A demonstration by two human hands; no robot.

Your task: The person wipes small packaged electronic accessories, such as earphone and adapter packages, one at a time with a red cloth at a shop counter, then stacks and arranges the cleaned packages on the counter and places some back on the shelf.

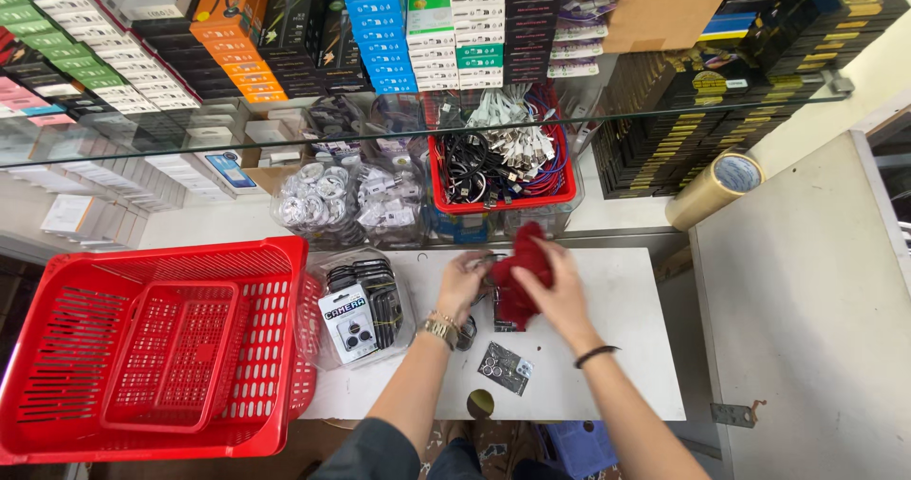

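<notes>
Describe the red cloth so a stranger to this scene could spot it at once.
Start at the white table, right of the large red basket. At its far edge the left hand and right hand meet. The red cloth is bunched between them: the only soft, crumpled red thing; the other red things are rigid plastic baskets.

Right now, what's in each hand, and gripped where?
The right hand clutches a bunched dark red cloth by its right side. The left hand holds something small against the cloth's left edge; what it is cannot be told.

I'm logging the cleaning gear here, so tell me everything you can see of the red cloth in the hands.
The red cloth is dark red, soft and crumpled, bunched into a lump rather than spread flat. It sits above the white tabletop, in front of the glass shelf. The right hand grips it from the side, and the left hand meets its other edge.
</notes>
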